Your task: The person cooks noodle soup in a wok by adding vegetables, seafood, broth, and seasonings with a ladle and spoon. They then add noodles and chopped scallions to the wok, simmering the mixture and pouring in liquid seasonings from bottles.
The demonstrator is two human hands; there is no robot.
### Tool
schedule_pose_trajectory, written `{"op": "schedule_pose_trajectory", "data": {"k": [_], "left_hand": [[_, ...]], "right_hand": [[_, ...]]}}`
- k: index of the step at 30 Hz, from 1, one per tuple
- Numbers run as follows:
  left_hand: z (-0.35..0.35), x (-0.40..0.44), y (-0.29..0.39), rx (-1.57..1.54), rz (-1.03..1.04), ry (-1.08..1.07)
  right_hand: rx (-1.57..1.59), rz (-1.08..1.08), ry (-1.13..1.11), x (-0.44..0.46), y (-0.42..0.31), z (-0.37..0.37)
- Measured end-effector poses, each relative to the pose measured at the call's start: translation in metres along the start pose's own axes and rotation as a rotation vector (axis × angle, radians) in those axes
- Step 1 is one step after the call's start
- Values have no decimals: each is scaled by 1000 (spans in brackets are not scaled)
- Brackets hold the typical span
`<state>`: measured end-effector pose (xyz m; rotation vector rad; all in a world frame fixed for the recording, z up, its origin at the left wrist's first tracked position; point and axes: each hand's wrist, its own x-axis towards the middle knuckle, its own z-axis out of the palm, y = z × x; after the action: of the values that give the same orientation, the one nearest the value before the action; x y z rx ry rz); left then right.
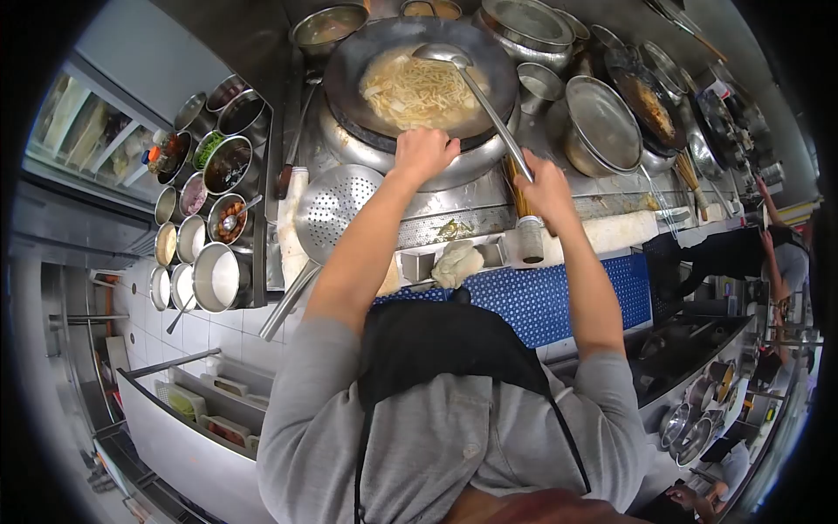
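A large dark wok (345,65) sits on a round metal burner, with pale noodle-like strips and pieces in liquid (419,87) inside it. My left hand (425,154) is closed at the wok's near rim; whether a cloth lies under the fingers cannot be seen. My right hand (546,188) is wrapped round the handle of a long steel ladle (489,109), whose bowl is over the food near the far side of the wok. Below my left forearm, a perforated strainer (332,205) rests on the counter. A bamboo brush (527,229) lies just under my right hand.
Seasoning pots (216,275) stand at the left. A crumpled cloth (457,264) lies at the counter's front edge. To the right are a lidded metal pot (602,127) and a second wok (646,98). Other people (790,262) stand at the far right.
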<state>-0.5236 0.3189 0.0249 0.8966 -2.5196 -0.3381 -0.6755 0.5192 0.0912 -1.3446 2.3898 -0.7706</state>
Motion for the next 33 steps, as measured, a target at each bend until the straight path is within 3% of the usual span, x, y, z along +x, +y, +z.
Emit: {"op": "schedule_pose_trajectory", "data": {"k": [7, 8, 12, 20, 24, 25, 26, 27, 30, 33], "left_hand": [[-4, 0, 0, -50, -2, -8], [-8, 0, 1, -58, -4, -6], [-14, -3, 4, -80, 5, 15], [-4, 1, 0, -51, 28, 24], [2, -8, -9, -60, 69, 84], [-6, -12, -5, -92, 58, 73], [-8, -17, -5, -160, 110, 203], [-10, -22, -5, -196, 107, 166], [-13, -48, -7, -273, 110, 226], [-25, -80, -2, -355, 57, 311]], "right_hand": [[246, 61, 106, -52, 42, 75], [242, -118, 232, -54, 44, 83], [716, 143, 191, -82, 17, 65], [430, 322, 372, -157, 55, 56], [557, 435, 369, -186, 82, 72], [464, 465, 331, -186, 86, 76], [365, 493, 308, -185, 94, 79], [264, 514, 296, -182, 103, 81], [21, 309, 348, -174, 164, 110], [517, 351, 277, -171, 161, 115]]}}
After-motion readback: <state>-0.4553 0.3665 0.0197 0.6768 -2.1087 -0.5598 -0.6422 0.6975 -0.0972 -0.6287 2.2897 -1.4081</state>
